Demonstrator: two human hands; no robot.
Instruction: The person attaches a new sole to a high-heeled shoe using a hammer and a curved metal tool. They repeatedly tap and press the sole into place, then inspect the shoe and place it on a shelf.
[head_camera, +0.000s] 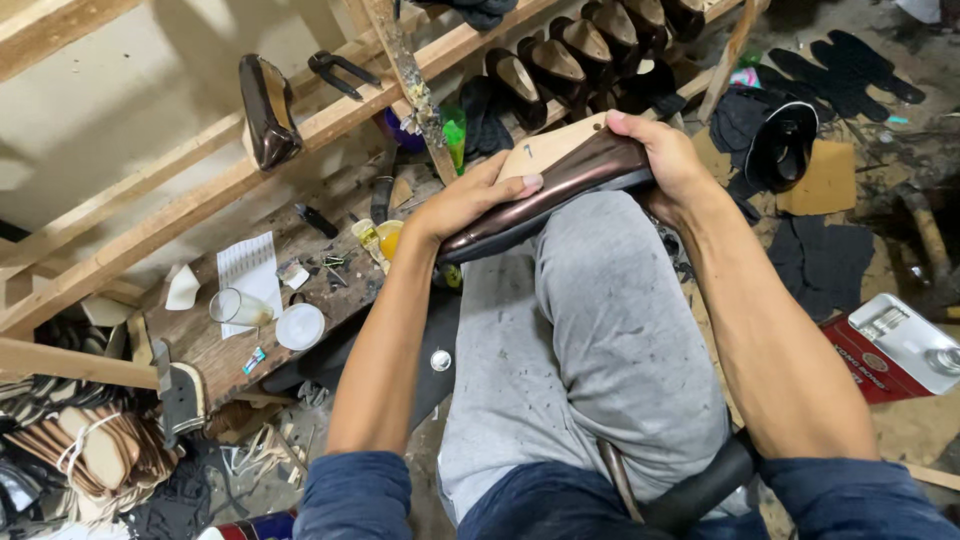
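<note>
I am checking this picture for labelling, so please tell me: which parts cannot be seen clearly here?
Head view:
- Brown shoe: the left hand hides the toe side, the right hand hides the heel.
- Row of shoes on the shelf: cut off by the top edge.
- Red tin can: cut off by the right edge.

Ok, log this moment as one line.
left hand: grips brown shoe toe | right hand: grips heel | shoe rests on knee

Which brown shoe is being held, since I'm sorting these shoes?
The glossy brown shoe on the grey-trousered knee, held at both ends by the left hand and right hand. The other brown shoe sits untouched on the wooden rail.
</note>
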